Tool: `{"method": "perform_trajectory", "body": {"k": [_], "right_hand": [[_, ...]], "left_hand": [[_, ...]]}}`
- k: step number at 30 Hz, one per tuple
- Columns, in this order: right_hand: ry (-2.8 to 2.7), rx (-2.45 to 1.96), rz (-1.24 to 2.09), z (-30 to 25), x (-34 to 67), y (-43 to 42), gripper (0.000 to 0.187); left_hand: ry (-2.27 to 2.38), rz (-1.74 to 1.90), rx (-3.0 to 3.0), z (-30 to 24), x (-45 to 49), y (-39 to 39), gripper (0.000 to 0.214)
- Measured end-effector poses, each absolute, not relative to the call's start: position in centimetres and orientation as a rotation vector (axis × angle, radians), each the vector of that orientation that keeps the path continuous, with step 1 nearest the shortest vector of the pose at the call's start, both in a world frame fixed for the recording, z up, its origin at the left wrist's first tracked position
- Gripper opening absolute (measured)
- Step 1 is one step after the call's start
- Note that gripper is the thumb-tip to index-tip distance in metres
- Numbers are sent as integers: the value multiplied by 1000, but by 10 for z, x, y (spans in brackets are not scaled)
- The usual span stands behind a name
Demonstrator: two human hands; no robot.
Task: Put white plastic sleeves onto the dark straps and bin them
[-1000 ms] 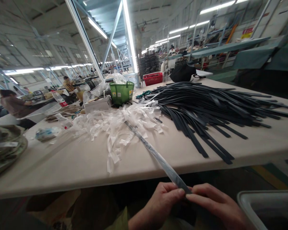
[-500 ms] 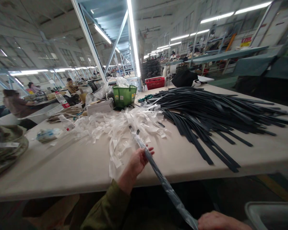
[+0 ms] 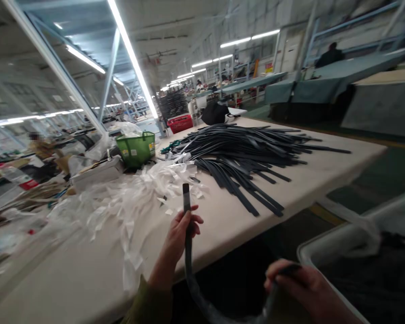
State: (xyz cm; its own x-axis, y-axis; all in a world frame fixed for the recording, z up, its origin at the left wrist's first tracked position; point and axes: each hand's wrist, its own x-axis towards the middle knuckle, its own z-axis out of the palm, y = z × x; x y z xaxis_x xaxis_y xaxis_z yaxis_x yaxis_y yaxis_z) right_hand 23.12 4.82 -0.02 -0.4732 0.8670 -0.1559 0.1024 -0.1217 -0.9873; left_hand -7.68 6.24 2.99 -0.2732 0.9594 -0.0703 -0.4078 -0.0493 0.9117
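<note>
A long dark strip (image 3: pixel 191 265) in thin clear film hangs in a slack loop between my two hands, below the table edge. My left hand (image 3: pixel 180 229) pinches it near one end, whose dark tip points up over the table. At the lower right, my right hand (image 3: pixel 300 281) is closed round the other end of the strip. Beyond my left hand lies a heap of torn clear film pieces (image 3: pixel 155 177). A large pile of dark strips (image 3: pixel 236 150) fans out over the table to the right of it.
The pale table (image 3: pixel 216 252) runs off to the right. A green bag (image 3: pixel 137 148), a red basket (image 3: pixel 179 123) and a black cloth item (image 3: pixel 216 113) stand at its back. A pale bin (image 3: pixel 319 261) with dark contents stands at the lower right.
The view has swung right, bringing the bin further in. The strip went from taut and straight to a sagging loop, and my right hand has risen with its end.
</note>
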Motion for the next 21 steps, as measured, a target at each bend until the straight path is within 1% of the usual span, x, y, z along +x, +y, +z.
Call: {"method": "perform_trajectory", "body": {"k": [2,6,9,14,17,19,21], "right_hand": [[-1473,-972,1699,16,213,69,43],[-1314,-816,1803,24,176,103,51],[-1306,-767,1885,20,157,105,52],[-1331,-748,2045,2,157,86,53],[-1301,-778,2097,-3,164,82,53],[-1300,-783,2065,0,167,83,52],[-1332,-767,1974,5,168,84,47]], "left_hand": [[1070,1451,771,28,-68,63,40],[1075,1494,268,32,-89,98,21],[1095,1475,142,32,-100,114,30],[1111,1268,90,14,-78,79,17],[1127,1239,134,12,-65,53,11],[1143,1242,321,15,-59,40,17],[1160,1215,556,16,-48,29,31]]}}
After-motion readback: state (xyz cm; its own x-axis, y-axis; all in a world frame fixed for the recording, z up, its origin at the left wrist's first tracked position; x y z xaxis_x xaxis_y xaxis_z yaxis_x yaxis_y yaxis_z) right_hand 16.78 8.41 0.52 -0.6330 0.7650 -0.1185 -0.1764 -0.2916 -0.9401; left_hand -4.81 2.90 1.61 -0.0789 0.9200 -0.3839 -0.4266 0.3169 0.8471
